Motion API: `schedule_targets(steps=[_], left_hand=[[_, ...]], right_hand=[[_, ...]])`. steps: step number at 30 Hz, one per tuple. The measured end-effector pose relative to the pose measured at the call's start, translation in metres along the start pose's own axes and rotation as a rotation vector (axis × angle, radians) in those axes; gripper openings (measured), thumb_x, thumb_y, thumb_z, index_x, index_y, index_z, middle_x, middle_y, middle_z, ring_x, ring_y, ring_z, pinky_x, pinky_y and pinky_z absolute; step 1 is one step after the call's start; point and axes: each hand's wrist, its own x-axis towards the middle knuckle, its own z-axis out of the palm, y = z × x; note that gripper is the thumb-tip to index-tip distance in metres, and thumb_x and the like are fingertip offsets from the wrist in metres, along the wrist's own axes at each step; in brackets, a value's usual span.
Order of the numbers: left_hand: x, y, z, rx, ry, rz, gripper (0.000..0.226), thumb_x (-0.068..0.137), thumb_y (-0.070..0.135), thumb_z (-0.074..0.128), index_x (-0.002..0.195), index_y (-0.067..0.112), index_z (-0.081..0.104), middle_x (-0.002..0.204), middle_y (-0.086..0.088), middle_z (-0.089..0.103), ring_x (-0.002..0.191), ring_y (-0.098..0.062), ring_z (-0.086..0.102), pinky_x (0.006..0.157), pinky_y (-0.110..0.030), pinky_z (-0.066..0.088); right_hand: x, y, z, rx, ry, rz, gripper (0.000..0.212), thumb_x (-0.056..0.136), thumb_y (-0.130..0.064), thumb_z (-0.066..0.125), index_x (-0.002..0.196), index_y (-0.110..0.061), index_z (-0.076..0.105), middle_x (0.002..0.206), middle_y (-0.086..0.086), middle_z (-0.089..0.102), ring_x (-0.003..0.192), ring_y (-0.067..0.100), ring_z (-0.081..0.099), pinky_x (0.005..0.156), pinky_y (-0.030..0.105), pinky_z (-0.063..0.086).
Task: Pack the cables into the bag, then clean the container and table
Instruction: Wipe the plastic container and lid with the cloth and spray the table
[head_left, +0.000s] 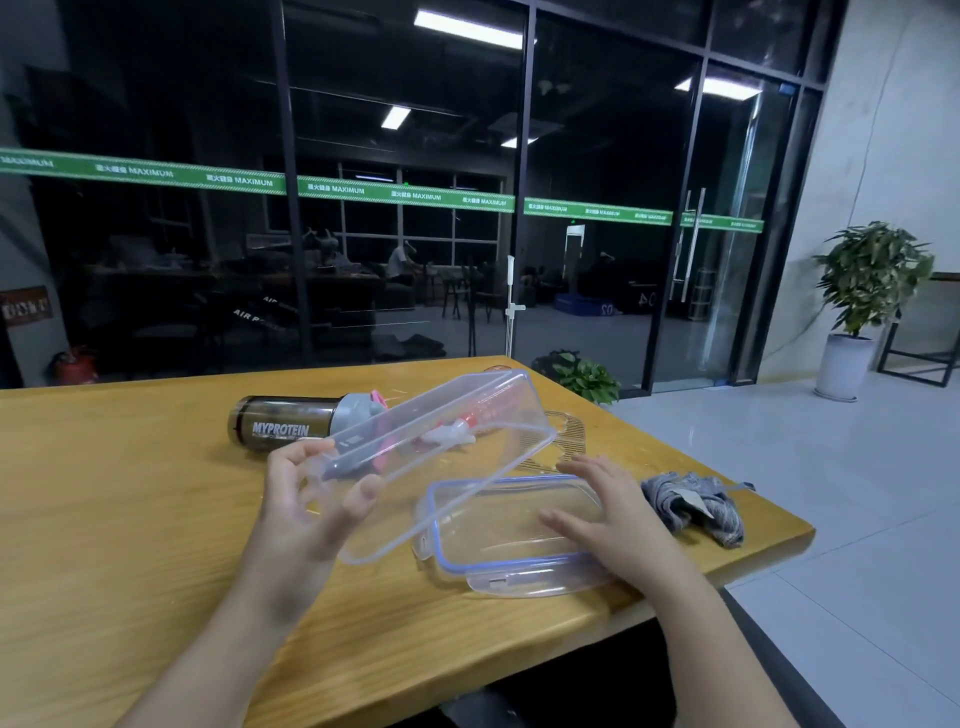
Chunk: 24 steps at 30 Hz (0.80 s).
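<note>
While left hand (306, 499) fingers grasp the tilted container (441, 457), blurring things behind; right hand (602, 512) fingers lie released.

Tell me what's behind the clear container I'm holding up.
Seen through the container, a dark Myprotein bottle lies on its side on the table, with something pink and something red-and-white beside its cap. The plastic blurs them, so what they are is unclear.

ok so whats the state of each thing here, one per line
container: lidless, tilted, lifted off the table, held in the left hand's grip
lid: off, flat on the table, right hand open on it
bottle: lying on its side, cap on
cloth: crumpled near the table's right edge
</note>
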Motion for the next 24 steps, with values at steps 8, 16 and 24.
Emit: schedule_targets(steps=[8,16,24], left_hand=[[0.001,0.002,-0.004,-0.056,0.143,0.060,0.082,0.032,0.073,0.076,0.099,0.042,0.040,0.115,0.010,0.057,0.104,-0.005,0.057,0.078,-0.027,0.044],[-0.004,0.002,-0.008,-0.044,0.203,0.127,0.065,0.045,0.049,0.069,0.101,0.036,0.039,0.107,0.017,0.054,0.088,0.018,0.056,0.070,-0.005,0.047],[-0.007,0.001,0.000,0.012,0.135,0.147,0.062,0.049,0.045,0.071,0.101,0.034,0.040,0.105,0.017,0.056,0.089,0.017,0.057,0.071,-0.007,0.048]], right_hand=[[0.056,-0.038,0.005,-0.078,-0.322,0.030,0.039,0.094,-0.049,0.047,0.121,-0.023,0.057,0.121,-0.011,0.055,0.117,0.010,0.049,0.094,0.027,0.038],[0.078,-0.034,0.006,-0.339,-0.291,0.074,0.038,0.102,-0.032,0.032,0.068,-0.019,0.041,0.070,-0.003,0.045,0.079,0.023,0.047,0.055,0.023,0.030],[-0.002,-0.025,-0.007,-0.284,-0.241,-0.212,0.074,0.073,-0.078,0.045,0.128,-0.028,0.050,0.132,-0.013,0.046,0.127,0.006,0.035,0.109,0.027,0.029]])
